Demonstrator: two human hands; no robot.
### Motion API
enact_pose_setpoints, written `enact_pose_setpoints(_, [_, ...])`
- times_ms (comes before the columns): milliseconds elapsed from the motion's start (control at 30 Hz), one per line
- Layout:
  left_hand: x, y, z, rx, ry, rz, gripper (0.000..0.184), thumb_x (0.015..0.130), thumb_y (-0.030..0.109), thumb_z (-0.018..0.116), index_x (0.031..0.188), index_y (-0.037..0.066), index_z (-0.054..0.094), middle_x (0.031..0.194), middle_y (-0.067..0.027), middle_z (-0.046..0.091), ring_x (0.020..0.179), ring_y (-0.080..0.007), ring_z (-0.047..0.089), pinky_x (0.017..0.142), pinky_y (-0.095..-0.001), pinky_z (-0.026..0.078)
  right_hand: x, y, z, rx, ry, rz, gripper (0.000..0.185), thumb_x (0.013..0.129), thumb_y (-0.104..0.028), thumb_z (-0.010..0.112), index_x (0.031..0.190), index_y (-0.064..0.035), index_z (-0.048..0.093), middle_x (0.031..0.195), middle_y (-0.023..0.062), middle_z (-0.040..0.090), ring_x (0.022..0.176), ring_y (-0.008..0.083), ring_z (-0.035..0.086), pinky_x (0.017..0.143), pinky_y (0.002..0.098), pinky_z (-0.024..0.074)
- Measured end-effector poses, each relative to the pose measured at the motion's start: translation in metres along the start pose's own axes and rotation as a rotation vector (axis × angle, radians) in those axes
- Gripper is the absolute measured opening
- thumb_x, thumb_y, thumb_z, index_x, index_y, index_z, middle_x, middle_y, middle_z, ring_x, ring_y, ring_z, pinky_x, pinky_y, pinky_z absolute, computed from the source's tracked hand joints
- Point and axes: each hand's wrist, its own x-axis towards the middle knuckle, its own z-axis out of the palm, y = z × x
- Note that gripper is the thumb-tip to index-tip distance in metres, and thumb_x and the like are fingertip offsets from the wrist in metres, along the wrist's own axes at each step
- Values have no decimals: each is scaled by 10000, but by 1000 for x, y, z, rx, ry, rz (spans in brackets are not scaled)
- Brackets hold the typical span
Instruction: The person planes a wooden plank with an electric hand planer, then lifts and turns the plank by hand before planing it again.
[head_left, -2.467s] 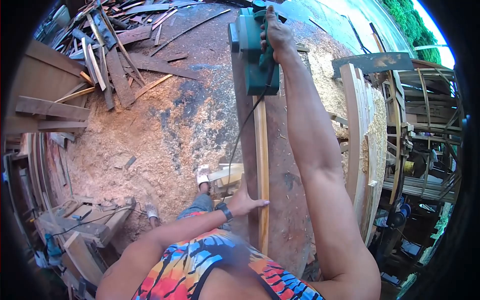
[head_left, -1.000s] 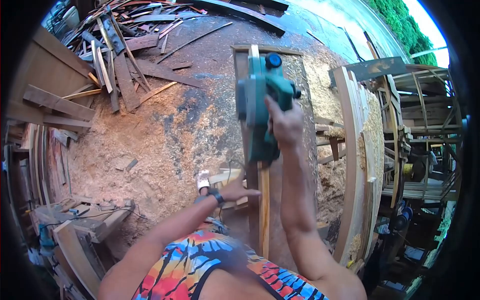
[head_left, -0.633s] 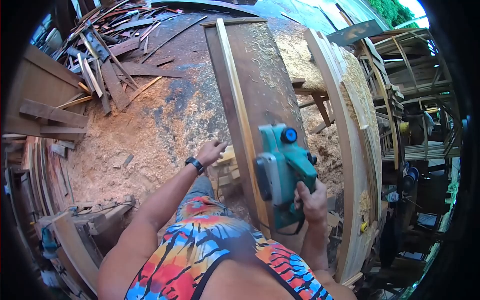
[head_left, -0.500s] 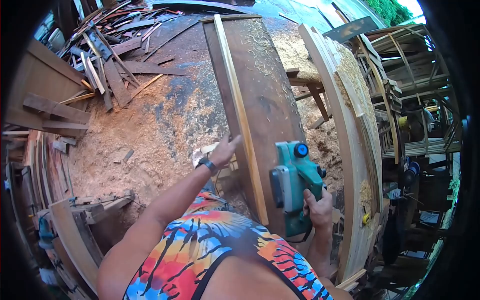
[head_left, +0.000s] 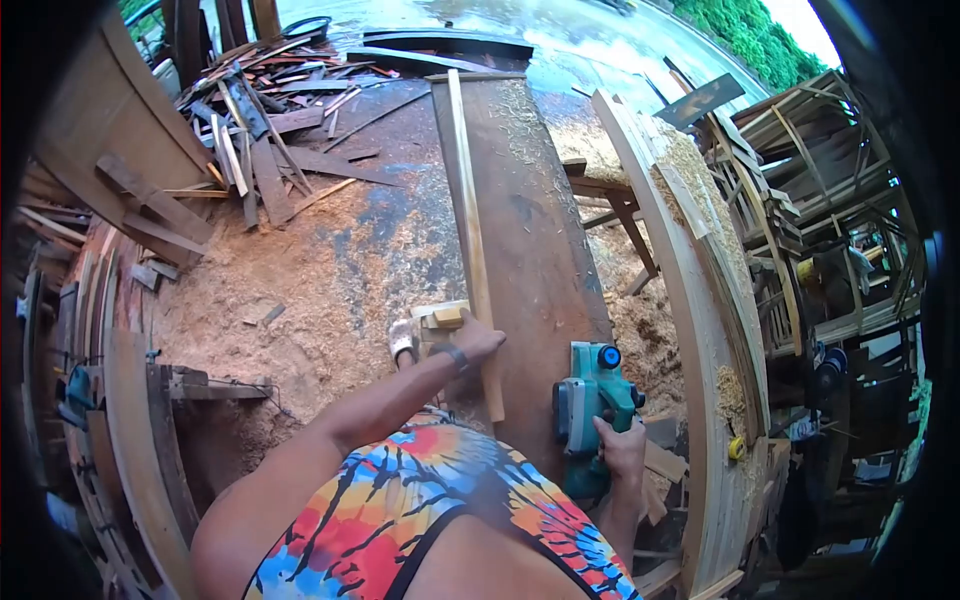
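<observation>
A long thin wooden strip (head_left: 470,210) lies lengthwise along the left side of a wide brown plank (head_left: 535,235). My left hand (head_left: 480,340), with a dark band on its wrist, is closed over the strip close to its near end. Its fingertips are partly hidden. On the plank's near right part sits a green electric planer (head_left: 585,385), with a blue round knob at its front. My right hand (head_left: 622,446) grips the planer's rear handle. A gap of bare plank separates planer and strip.
Long pale boards (head_left: 685,300) covered with shavings run along the right. Sawdust (head_left: 290,290) covers the floor at left, with a pile of scrap wood (head_left: 260,130) behind. Small wood blocks (head_left: 440,314) lie left of the plank, beside a foot (head_left: 404,340).
My left hand has moved from the strip's left edge onto it, and the strip's near end has swung left. My right hand still holds the planer. The view has tilted up.
</observation>
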Motion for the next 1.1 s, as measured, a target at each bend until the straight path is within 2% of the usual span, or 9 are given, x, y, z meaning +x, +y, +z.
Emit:
enact_pose_setpoints(67, [-32,21,-32,-169,-100,60,902,820,284,648,1448,-90,119,1083,-232,623,891,-347,694,692,-424,582,1,3,-2,14,-27,1,222,857,-115,783,990,-12,638,651,13,603,457,91,527,408,273,401])
enact_pose_setpoints(133, [-57,37,-56,-293,-154,149,790,861,246,657,1403,-62,171,1058,-160,610,838,-272,706,577,-428,609,1,7,-3,30,-41,3,217,856,-113,785,990,-11,649,664,12,610,469,87,530,418,273,400])
enact_pose_setpoints(300, [-104,101,-92,-516,-38,583,650,979,399,630,1399,-41,400,1076,-110,621,824,-177,661,673,-281,573,6,14,-6,13,-42,-6,227,853,-114,789,992,-6,645,650,12,604,464,91,533,411,275,400])
enact_pose_setpoints(367, [-150,137,-121,-748,-213,496,572,1029,395,553,1396,-26,430,1088,-109,643,911,-153,656,736,-283,569,8,18,-7,22,-54,2,241,853,-115,790,1005,-3,639,655,15,605,463,93,533,410,276,405])
enact_pose_setpoints(433, [-152,157,-138,-924,-312,494,527,1047,419,517,1392,31,427,1144,-120,604,989,-214,655,804,-345,598,9,23,-8,29,-59,-5,248,856,-115,787,1009,-6,625,644,15,597,450,97,527,397,276,407])
enact_pose_setpoints(500, [-155,175,-146,-1131,-389,644,341,1092,260,429,1327,15,469,1087,-101,627,969,-186,669,807,-369,613,11,25,-6,38,-61,-28,249,863,-115,781,1005,-15,603,616,12,580,425,101,517,372,274,407])
enact_pose_setpoints(667, [-170,212,-161,-1209,-412,785,345,1068,102,439,1388,-26,437,1235,-135,621,1093,-229,656,973,-365,557,10,25,-6,67,-80,-12,255,858,-105,781,1011,-8,602,610,15,575,424,104,517,371,275,408])
enact_pose_setpoints(1000, [-176,228,-165,-1163,-390,804,323,1081,118,416,1366,-27,457,1260,-139,616,1127,-214,644,971,-342,562,14,37,-7,107,-87,-10,249,858,-95,777,1012,-4,604,597,14,569,416,105,515,370,281,407])
enact_pose_setpoints(1100, [-166,225,-166,-1129,-426,868,319,1083,164,431,1325,-43,448,1257,-156,587,1126,-256,645,982,-397,566,13,37,-7,92,-79,6,251,856,-100,781,1012,-9,607,595,10,570,418,103,516,373,279,408])
